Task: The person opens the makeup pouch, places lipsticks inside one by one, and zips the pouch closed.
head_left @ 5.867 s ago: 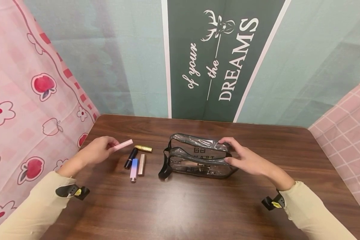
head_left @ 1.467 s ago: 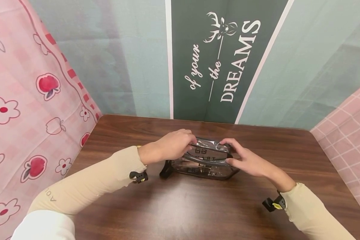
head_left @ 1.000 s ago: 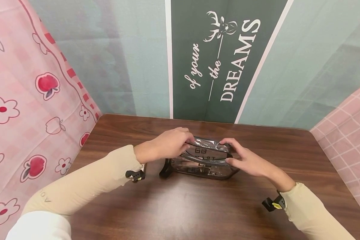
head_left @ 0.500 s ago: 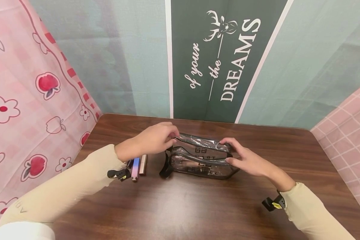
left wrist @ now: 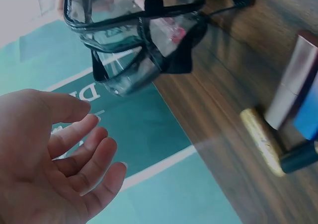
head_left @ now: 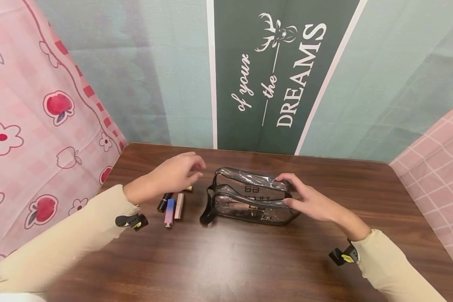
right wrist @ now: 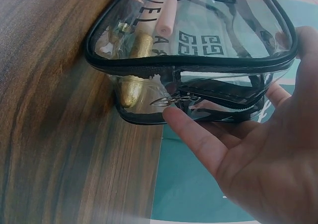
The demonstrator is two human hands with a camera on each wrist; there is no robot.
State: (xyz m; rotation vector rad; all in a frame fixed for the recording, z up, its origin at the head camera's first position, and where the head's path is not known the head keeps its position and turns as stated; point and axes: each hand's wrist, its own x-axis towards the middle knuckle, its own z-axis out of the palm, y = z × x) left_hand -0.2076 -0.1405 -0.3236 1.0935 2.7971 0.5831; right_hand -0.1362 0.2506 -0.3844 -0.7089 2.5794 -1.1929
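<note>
A clear zip pouch with black trim (head_left: 264,180) lies on the table, its top gaping. My right hand (head_left: 311,201) grips its right end, thumb beside the zipper pull (right wrist: 166,101) in the right wrist view. Through the plastic show a gold tube (right wrist: 134,80) and a pale pink tube (right wrist: 168,16). My left hand (head_left: 177,174) hovers left of the pouch, fingers loosely bent and nothing between them. Beneath and before it lie a blue-and-pink lipstick tube (head_left: 169,214), a rose-gold tube (head_left: 179,206), a dark tube (head_left: 165,202) and another gold tube (left wrist: 262,142), partly hidden in the head view.
The brown wooden table (head_left: 226,260) ends at a back edge against a printed curtain (head_left: 166,84). Pink hangings flank it on the left and right. A black wrist strap (head_left: 208,214) of the pouch trails from its left end.
Earlier my left hand held a pale pink tube, then reached into the pouch's opening. It has since drawn back left without the tube. My right hand has stayed on the pouch.
</note>
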